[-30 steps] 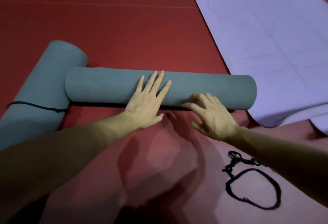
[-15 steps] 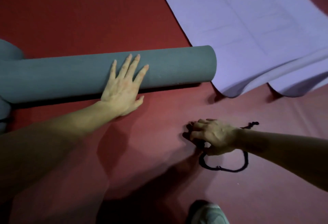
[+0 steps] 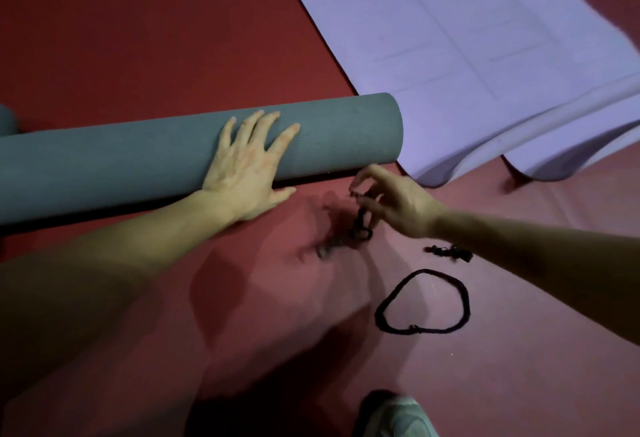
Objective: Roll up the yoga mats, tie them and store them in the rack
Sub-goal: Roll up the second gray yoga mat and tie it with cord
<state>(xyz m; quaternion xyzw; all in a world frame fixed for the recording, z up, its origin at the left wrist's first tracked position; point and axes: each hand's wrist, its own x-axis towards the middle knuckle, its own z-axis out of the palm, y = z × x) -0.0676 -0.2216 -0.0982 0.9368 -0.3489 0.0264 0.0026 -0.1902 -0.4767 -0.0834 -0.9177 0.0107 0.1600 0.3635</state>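
Two hands in view over the red floor [image 3: 138, 38]. Nearest to me, a pale shoe [image 3: 398, 416] at the bottom edge. Beyond it, a closed black cord loop [image 3: 424, 301] lies flat on the floor, with a short knotted cord piece [image 3: 450, 252] just past it, partly under my right forearm. My right hand [image 3: 394, 201] hangs above the floor, its grip pinched together on a black tie cord [image 3: 362, 225]; the cord dangles down, its lower end blurred. My left hand [image 3: 249, 162] lies flat, fingers spread apart, palm pressed on the rolled grey yoga mat [image 3: 138, 156], holding nothing. That roll lies crosswise on the floor, untied. At its left end, a sliver of a second grey roll [image 3: 6, 119]. Farthest, a purple yoga mat [image 3: 467, 38] lies unrolled, its near edge rippled, just beside the grey roll's right end.
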